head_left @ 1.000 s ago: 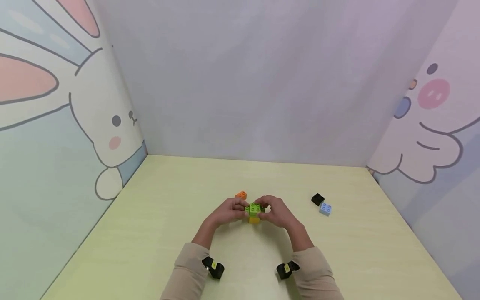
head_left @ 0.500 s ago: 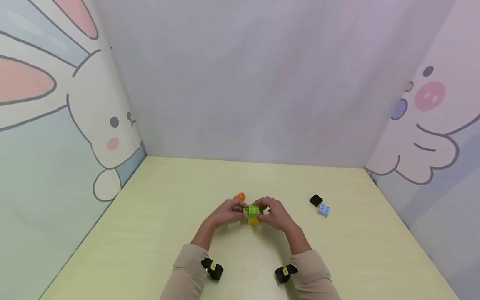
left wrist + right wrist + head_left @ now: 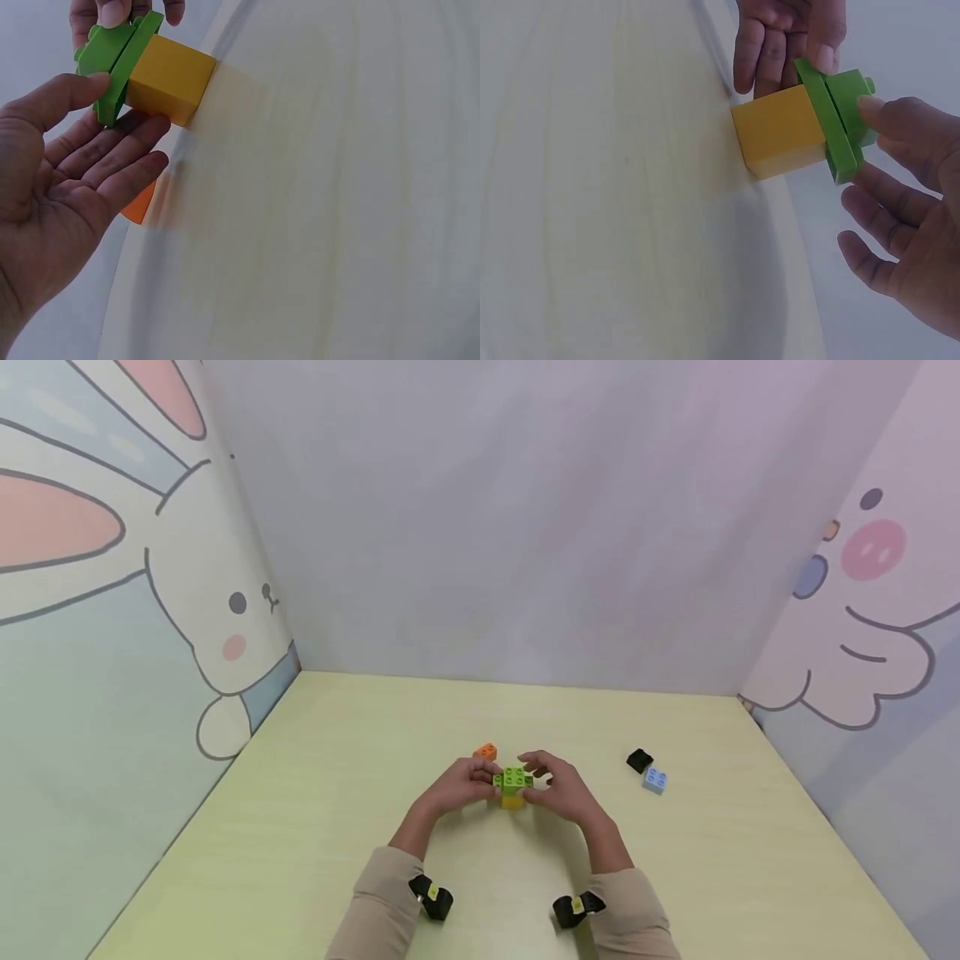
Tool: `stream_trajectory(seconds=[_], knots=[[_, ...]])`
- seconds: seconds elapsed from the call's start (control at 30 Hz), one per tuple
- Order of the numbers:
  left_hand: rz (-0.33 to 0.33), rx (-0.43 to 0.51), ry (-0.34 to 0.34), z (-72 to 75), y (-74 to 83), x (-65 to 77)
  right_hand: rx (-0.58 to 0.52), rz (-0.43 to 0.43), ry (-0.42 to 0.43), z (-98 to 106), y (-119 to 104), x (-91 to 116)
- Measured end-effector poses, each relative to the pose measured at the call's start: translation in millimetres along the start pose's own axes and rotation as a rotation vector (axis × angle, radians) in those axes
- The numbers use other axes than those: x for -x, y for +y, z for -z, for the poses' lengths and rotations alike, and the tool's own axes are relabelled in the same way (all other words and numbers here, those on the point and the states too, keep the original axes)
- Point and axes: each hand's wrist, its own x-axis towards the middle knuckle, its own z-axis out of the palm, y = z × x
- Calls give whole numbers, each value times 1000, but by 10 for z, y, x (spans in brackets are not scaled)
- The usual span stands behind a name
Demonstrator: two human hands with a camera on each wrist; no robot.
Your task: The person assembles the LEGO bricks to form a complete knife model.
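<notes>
A yellow block [image 3: 171, 79] stands on the table with a longer green brick [image 3: 826, 124] across its top. On that sits a bright green four-stud brick [image 3: 513, 778]. My left hand [image 3: 460, 787] pinches the left end of the longer green brick, thumb on the near side, fingers behind and below. My right hand [image 3: 561, 789] is at the other end with its fingers spread; in the right wrist view its thumb lies against the upper green brick. Whether its index finger touches the stack I cannot tell.
An orange brick [image 3: 486, 751] lies just behind my left hand. To the right, a black brick [image 3: 640, 760] and a light blue brick [image 3: 655, 780] lie close together on the pale table [image 3: 360, 727]. Fabric walls with cartoon animals enclose the back and sides.
The fingers of my right hand have spread and lifted slightly away from the green bricks. My left hand keeps its pinch, and the stack stays where it was.
</notes>
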Motion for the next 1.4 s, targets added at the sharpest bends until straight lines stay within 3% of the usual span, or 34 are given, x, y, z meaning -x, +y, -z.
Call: stream_trajectory(seconds=[0.17, 0.37, 0.5, 0.67, 0.9, 1.23, 1.4], knots=[[11, 16, 22, -25, 116, 56, 23, -39, 4, 38, -13, 45], [24, 3, 61, -69, -70, -20, 8, -57, 9, 77, 32, 96], [16, 2, 68, -74, -99, -41, 14, -80, 23, 138, 69, 139], [8, -10, 62, -64, -100, -24, 28, -123, 46, 214, 136, 195], [-8, 3, 25, -57, 192, 139, 23, -168, 70, 328, 247, 275], [-1, 9, 5, -43, 218, 168, 22, -166, 146, 494, 384, 407], [-10, 24, 4, -40, 106, 107, -2, -201, 169, 602, 454, 475]])
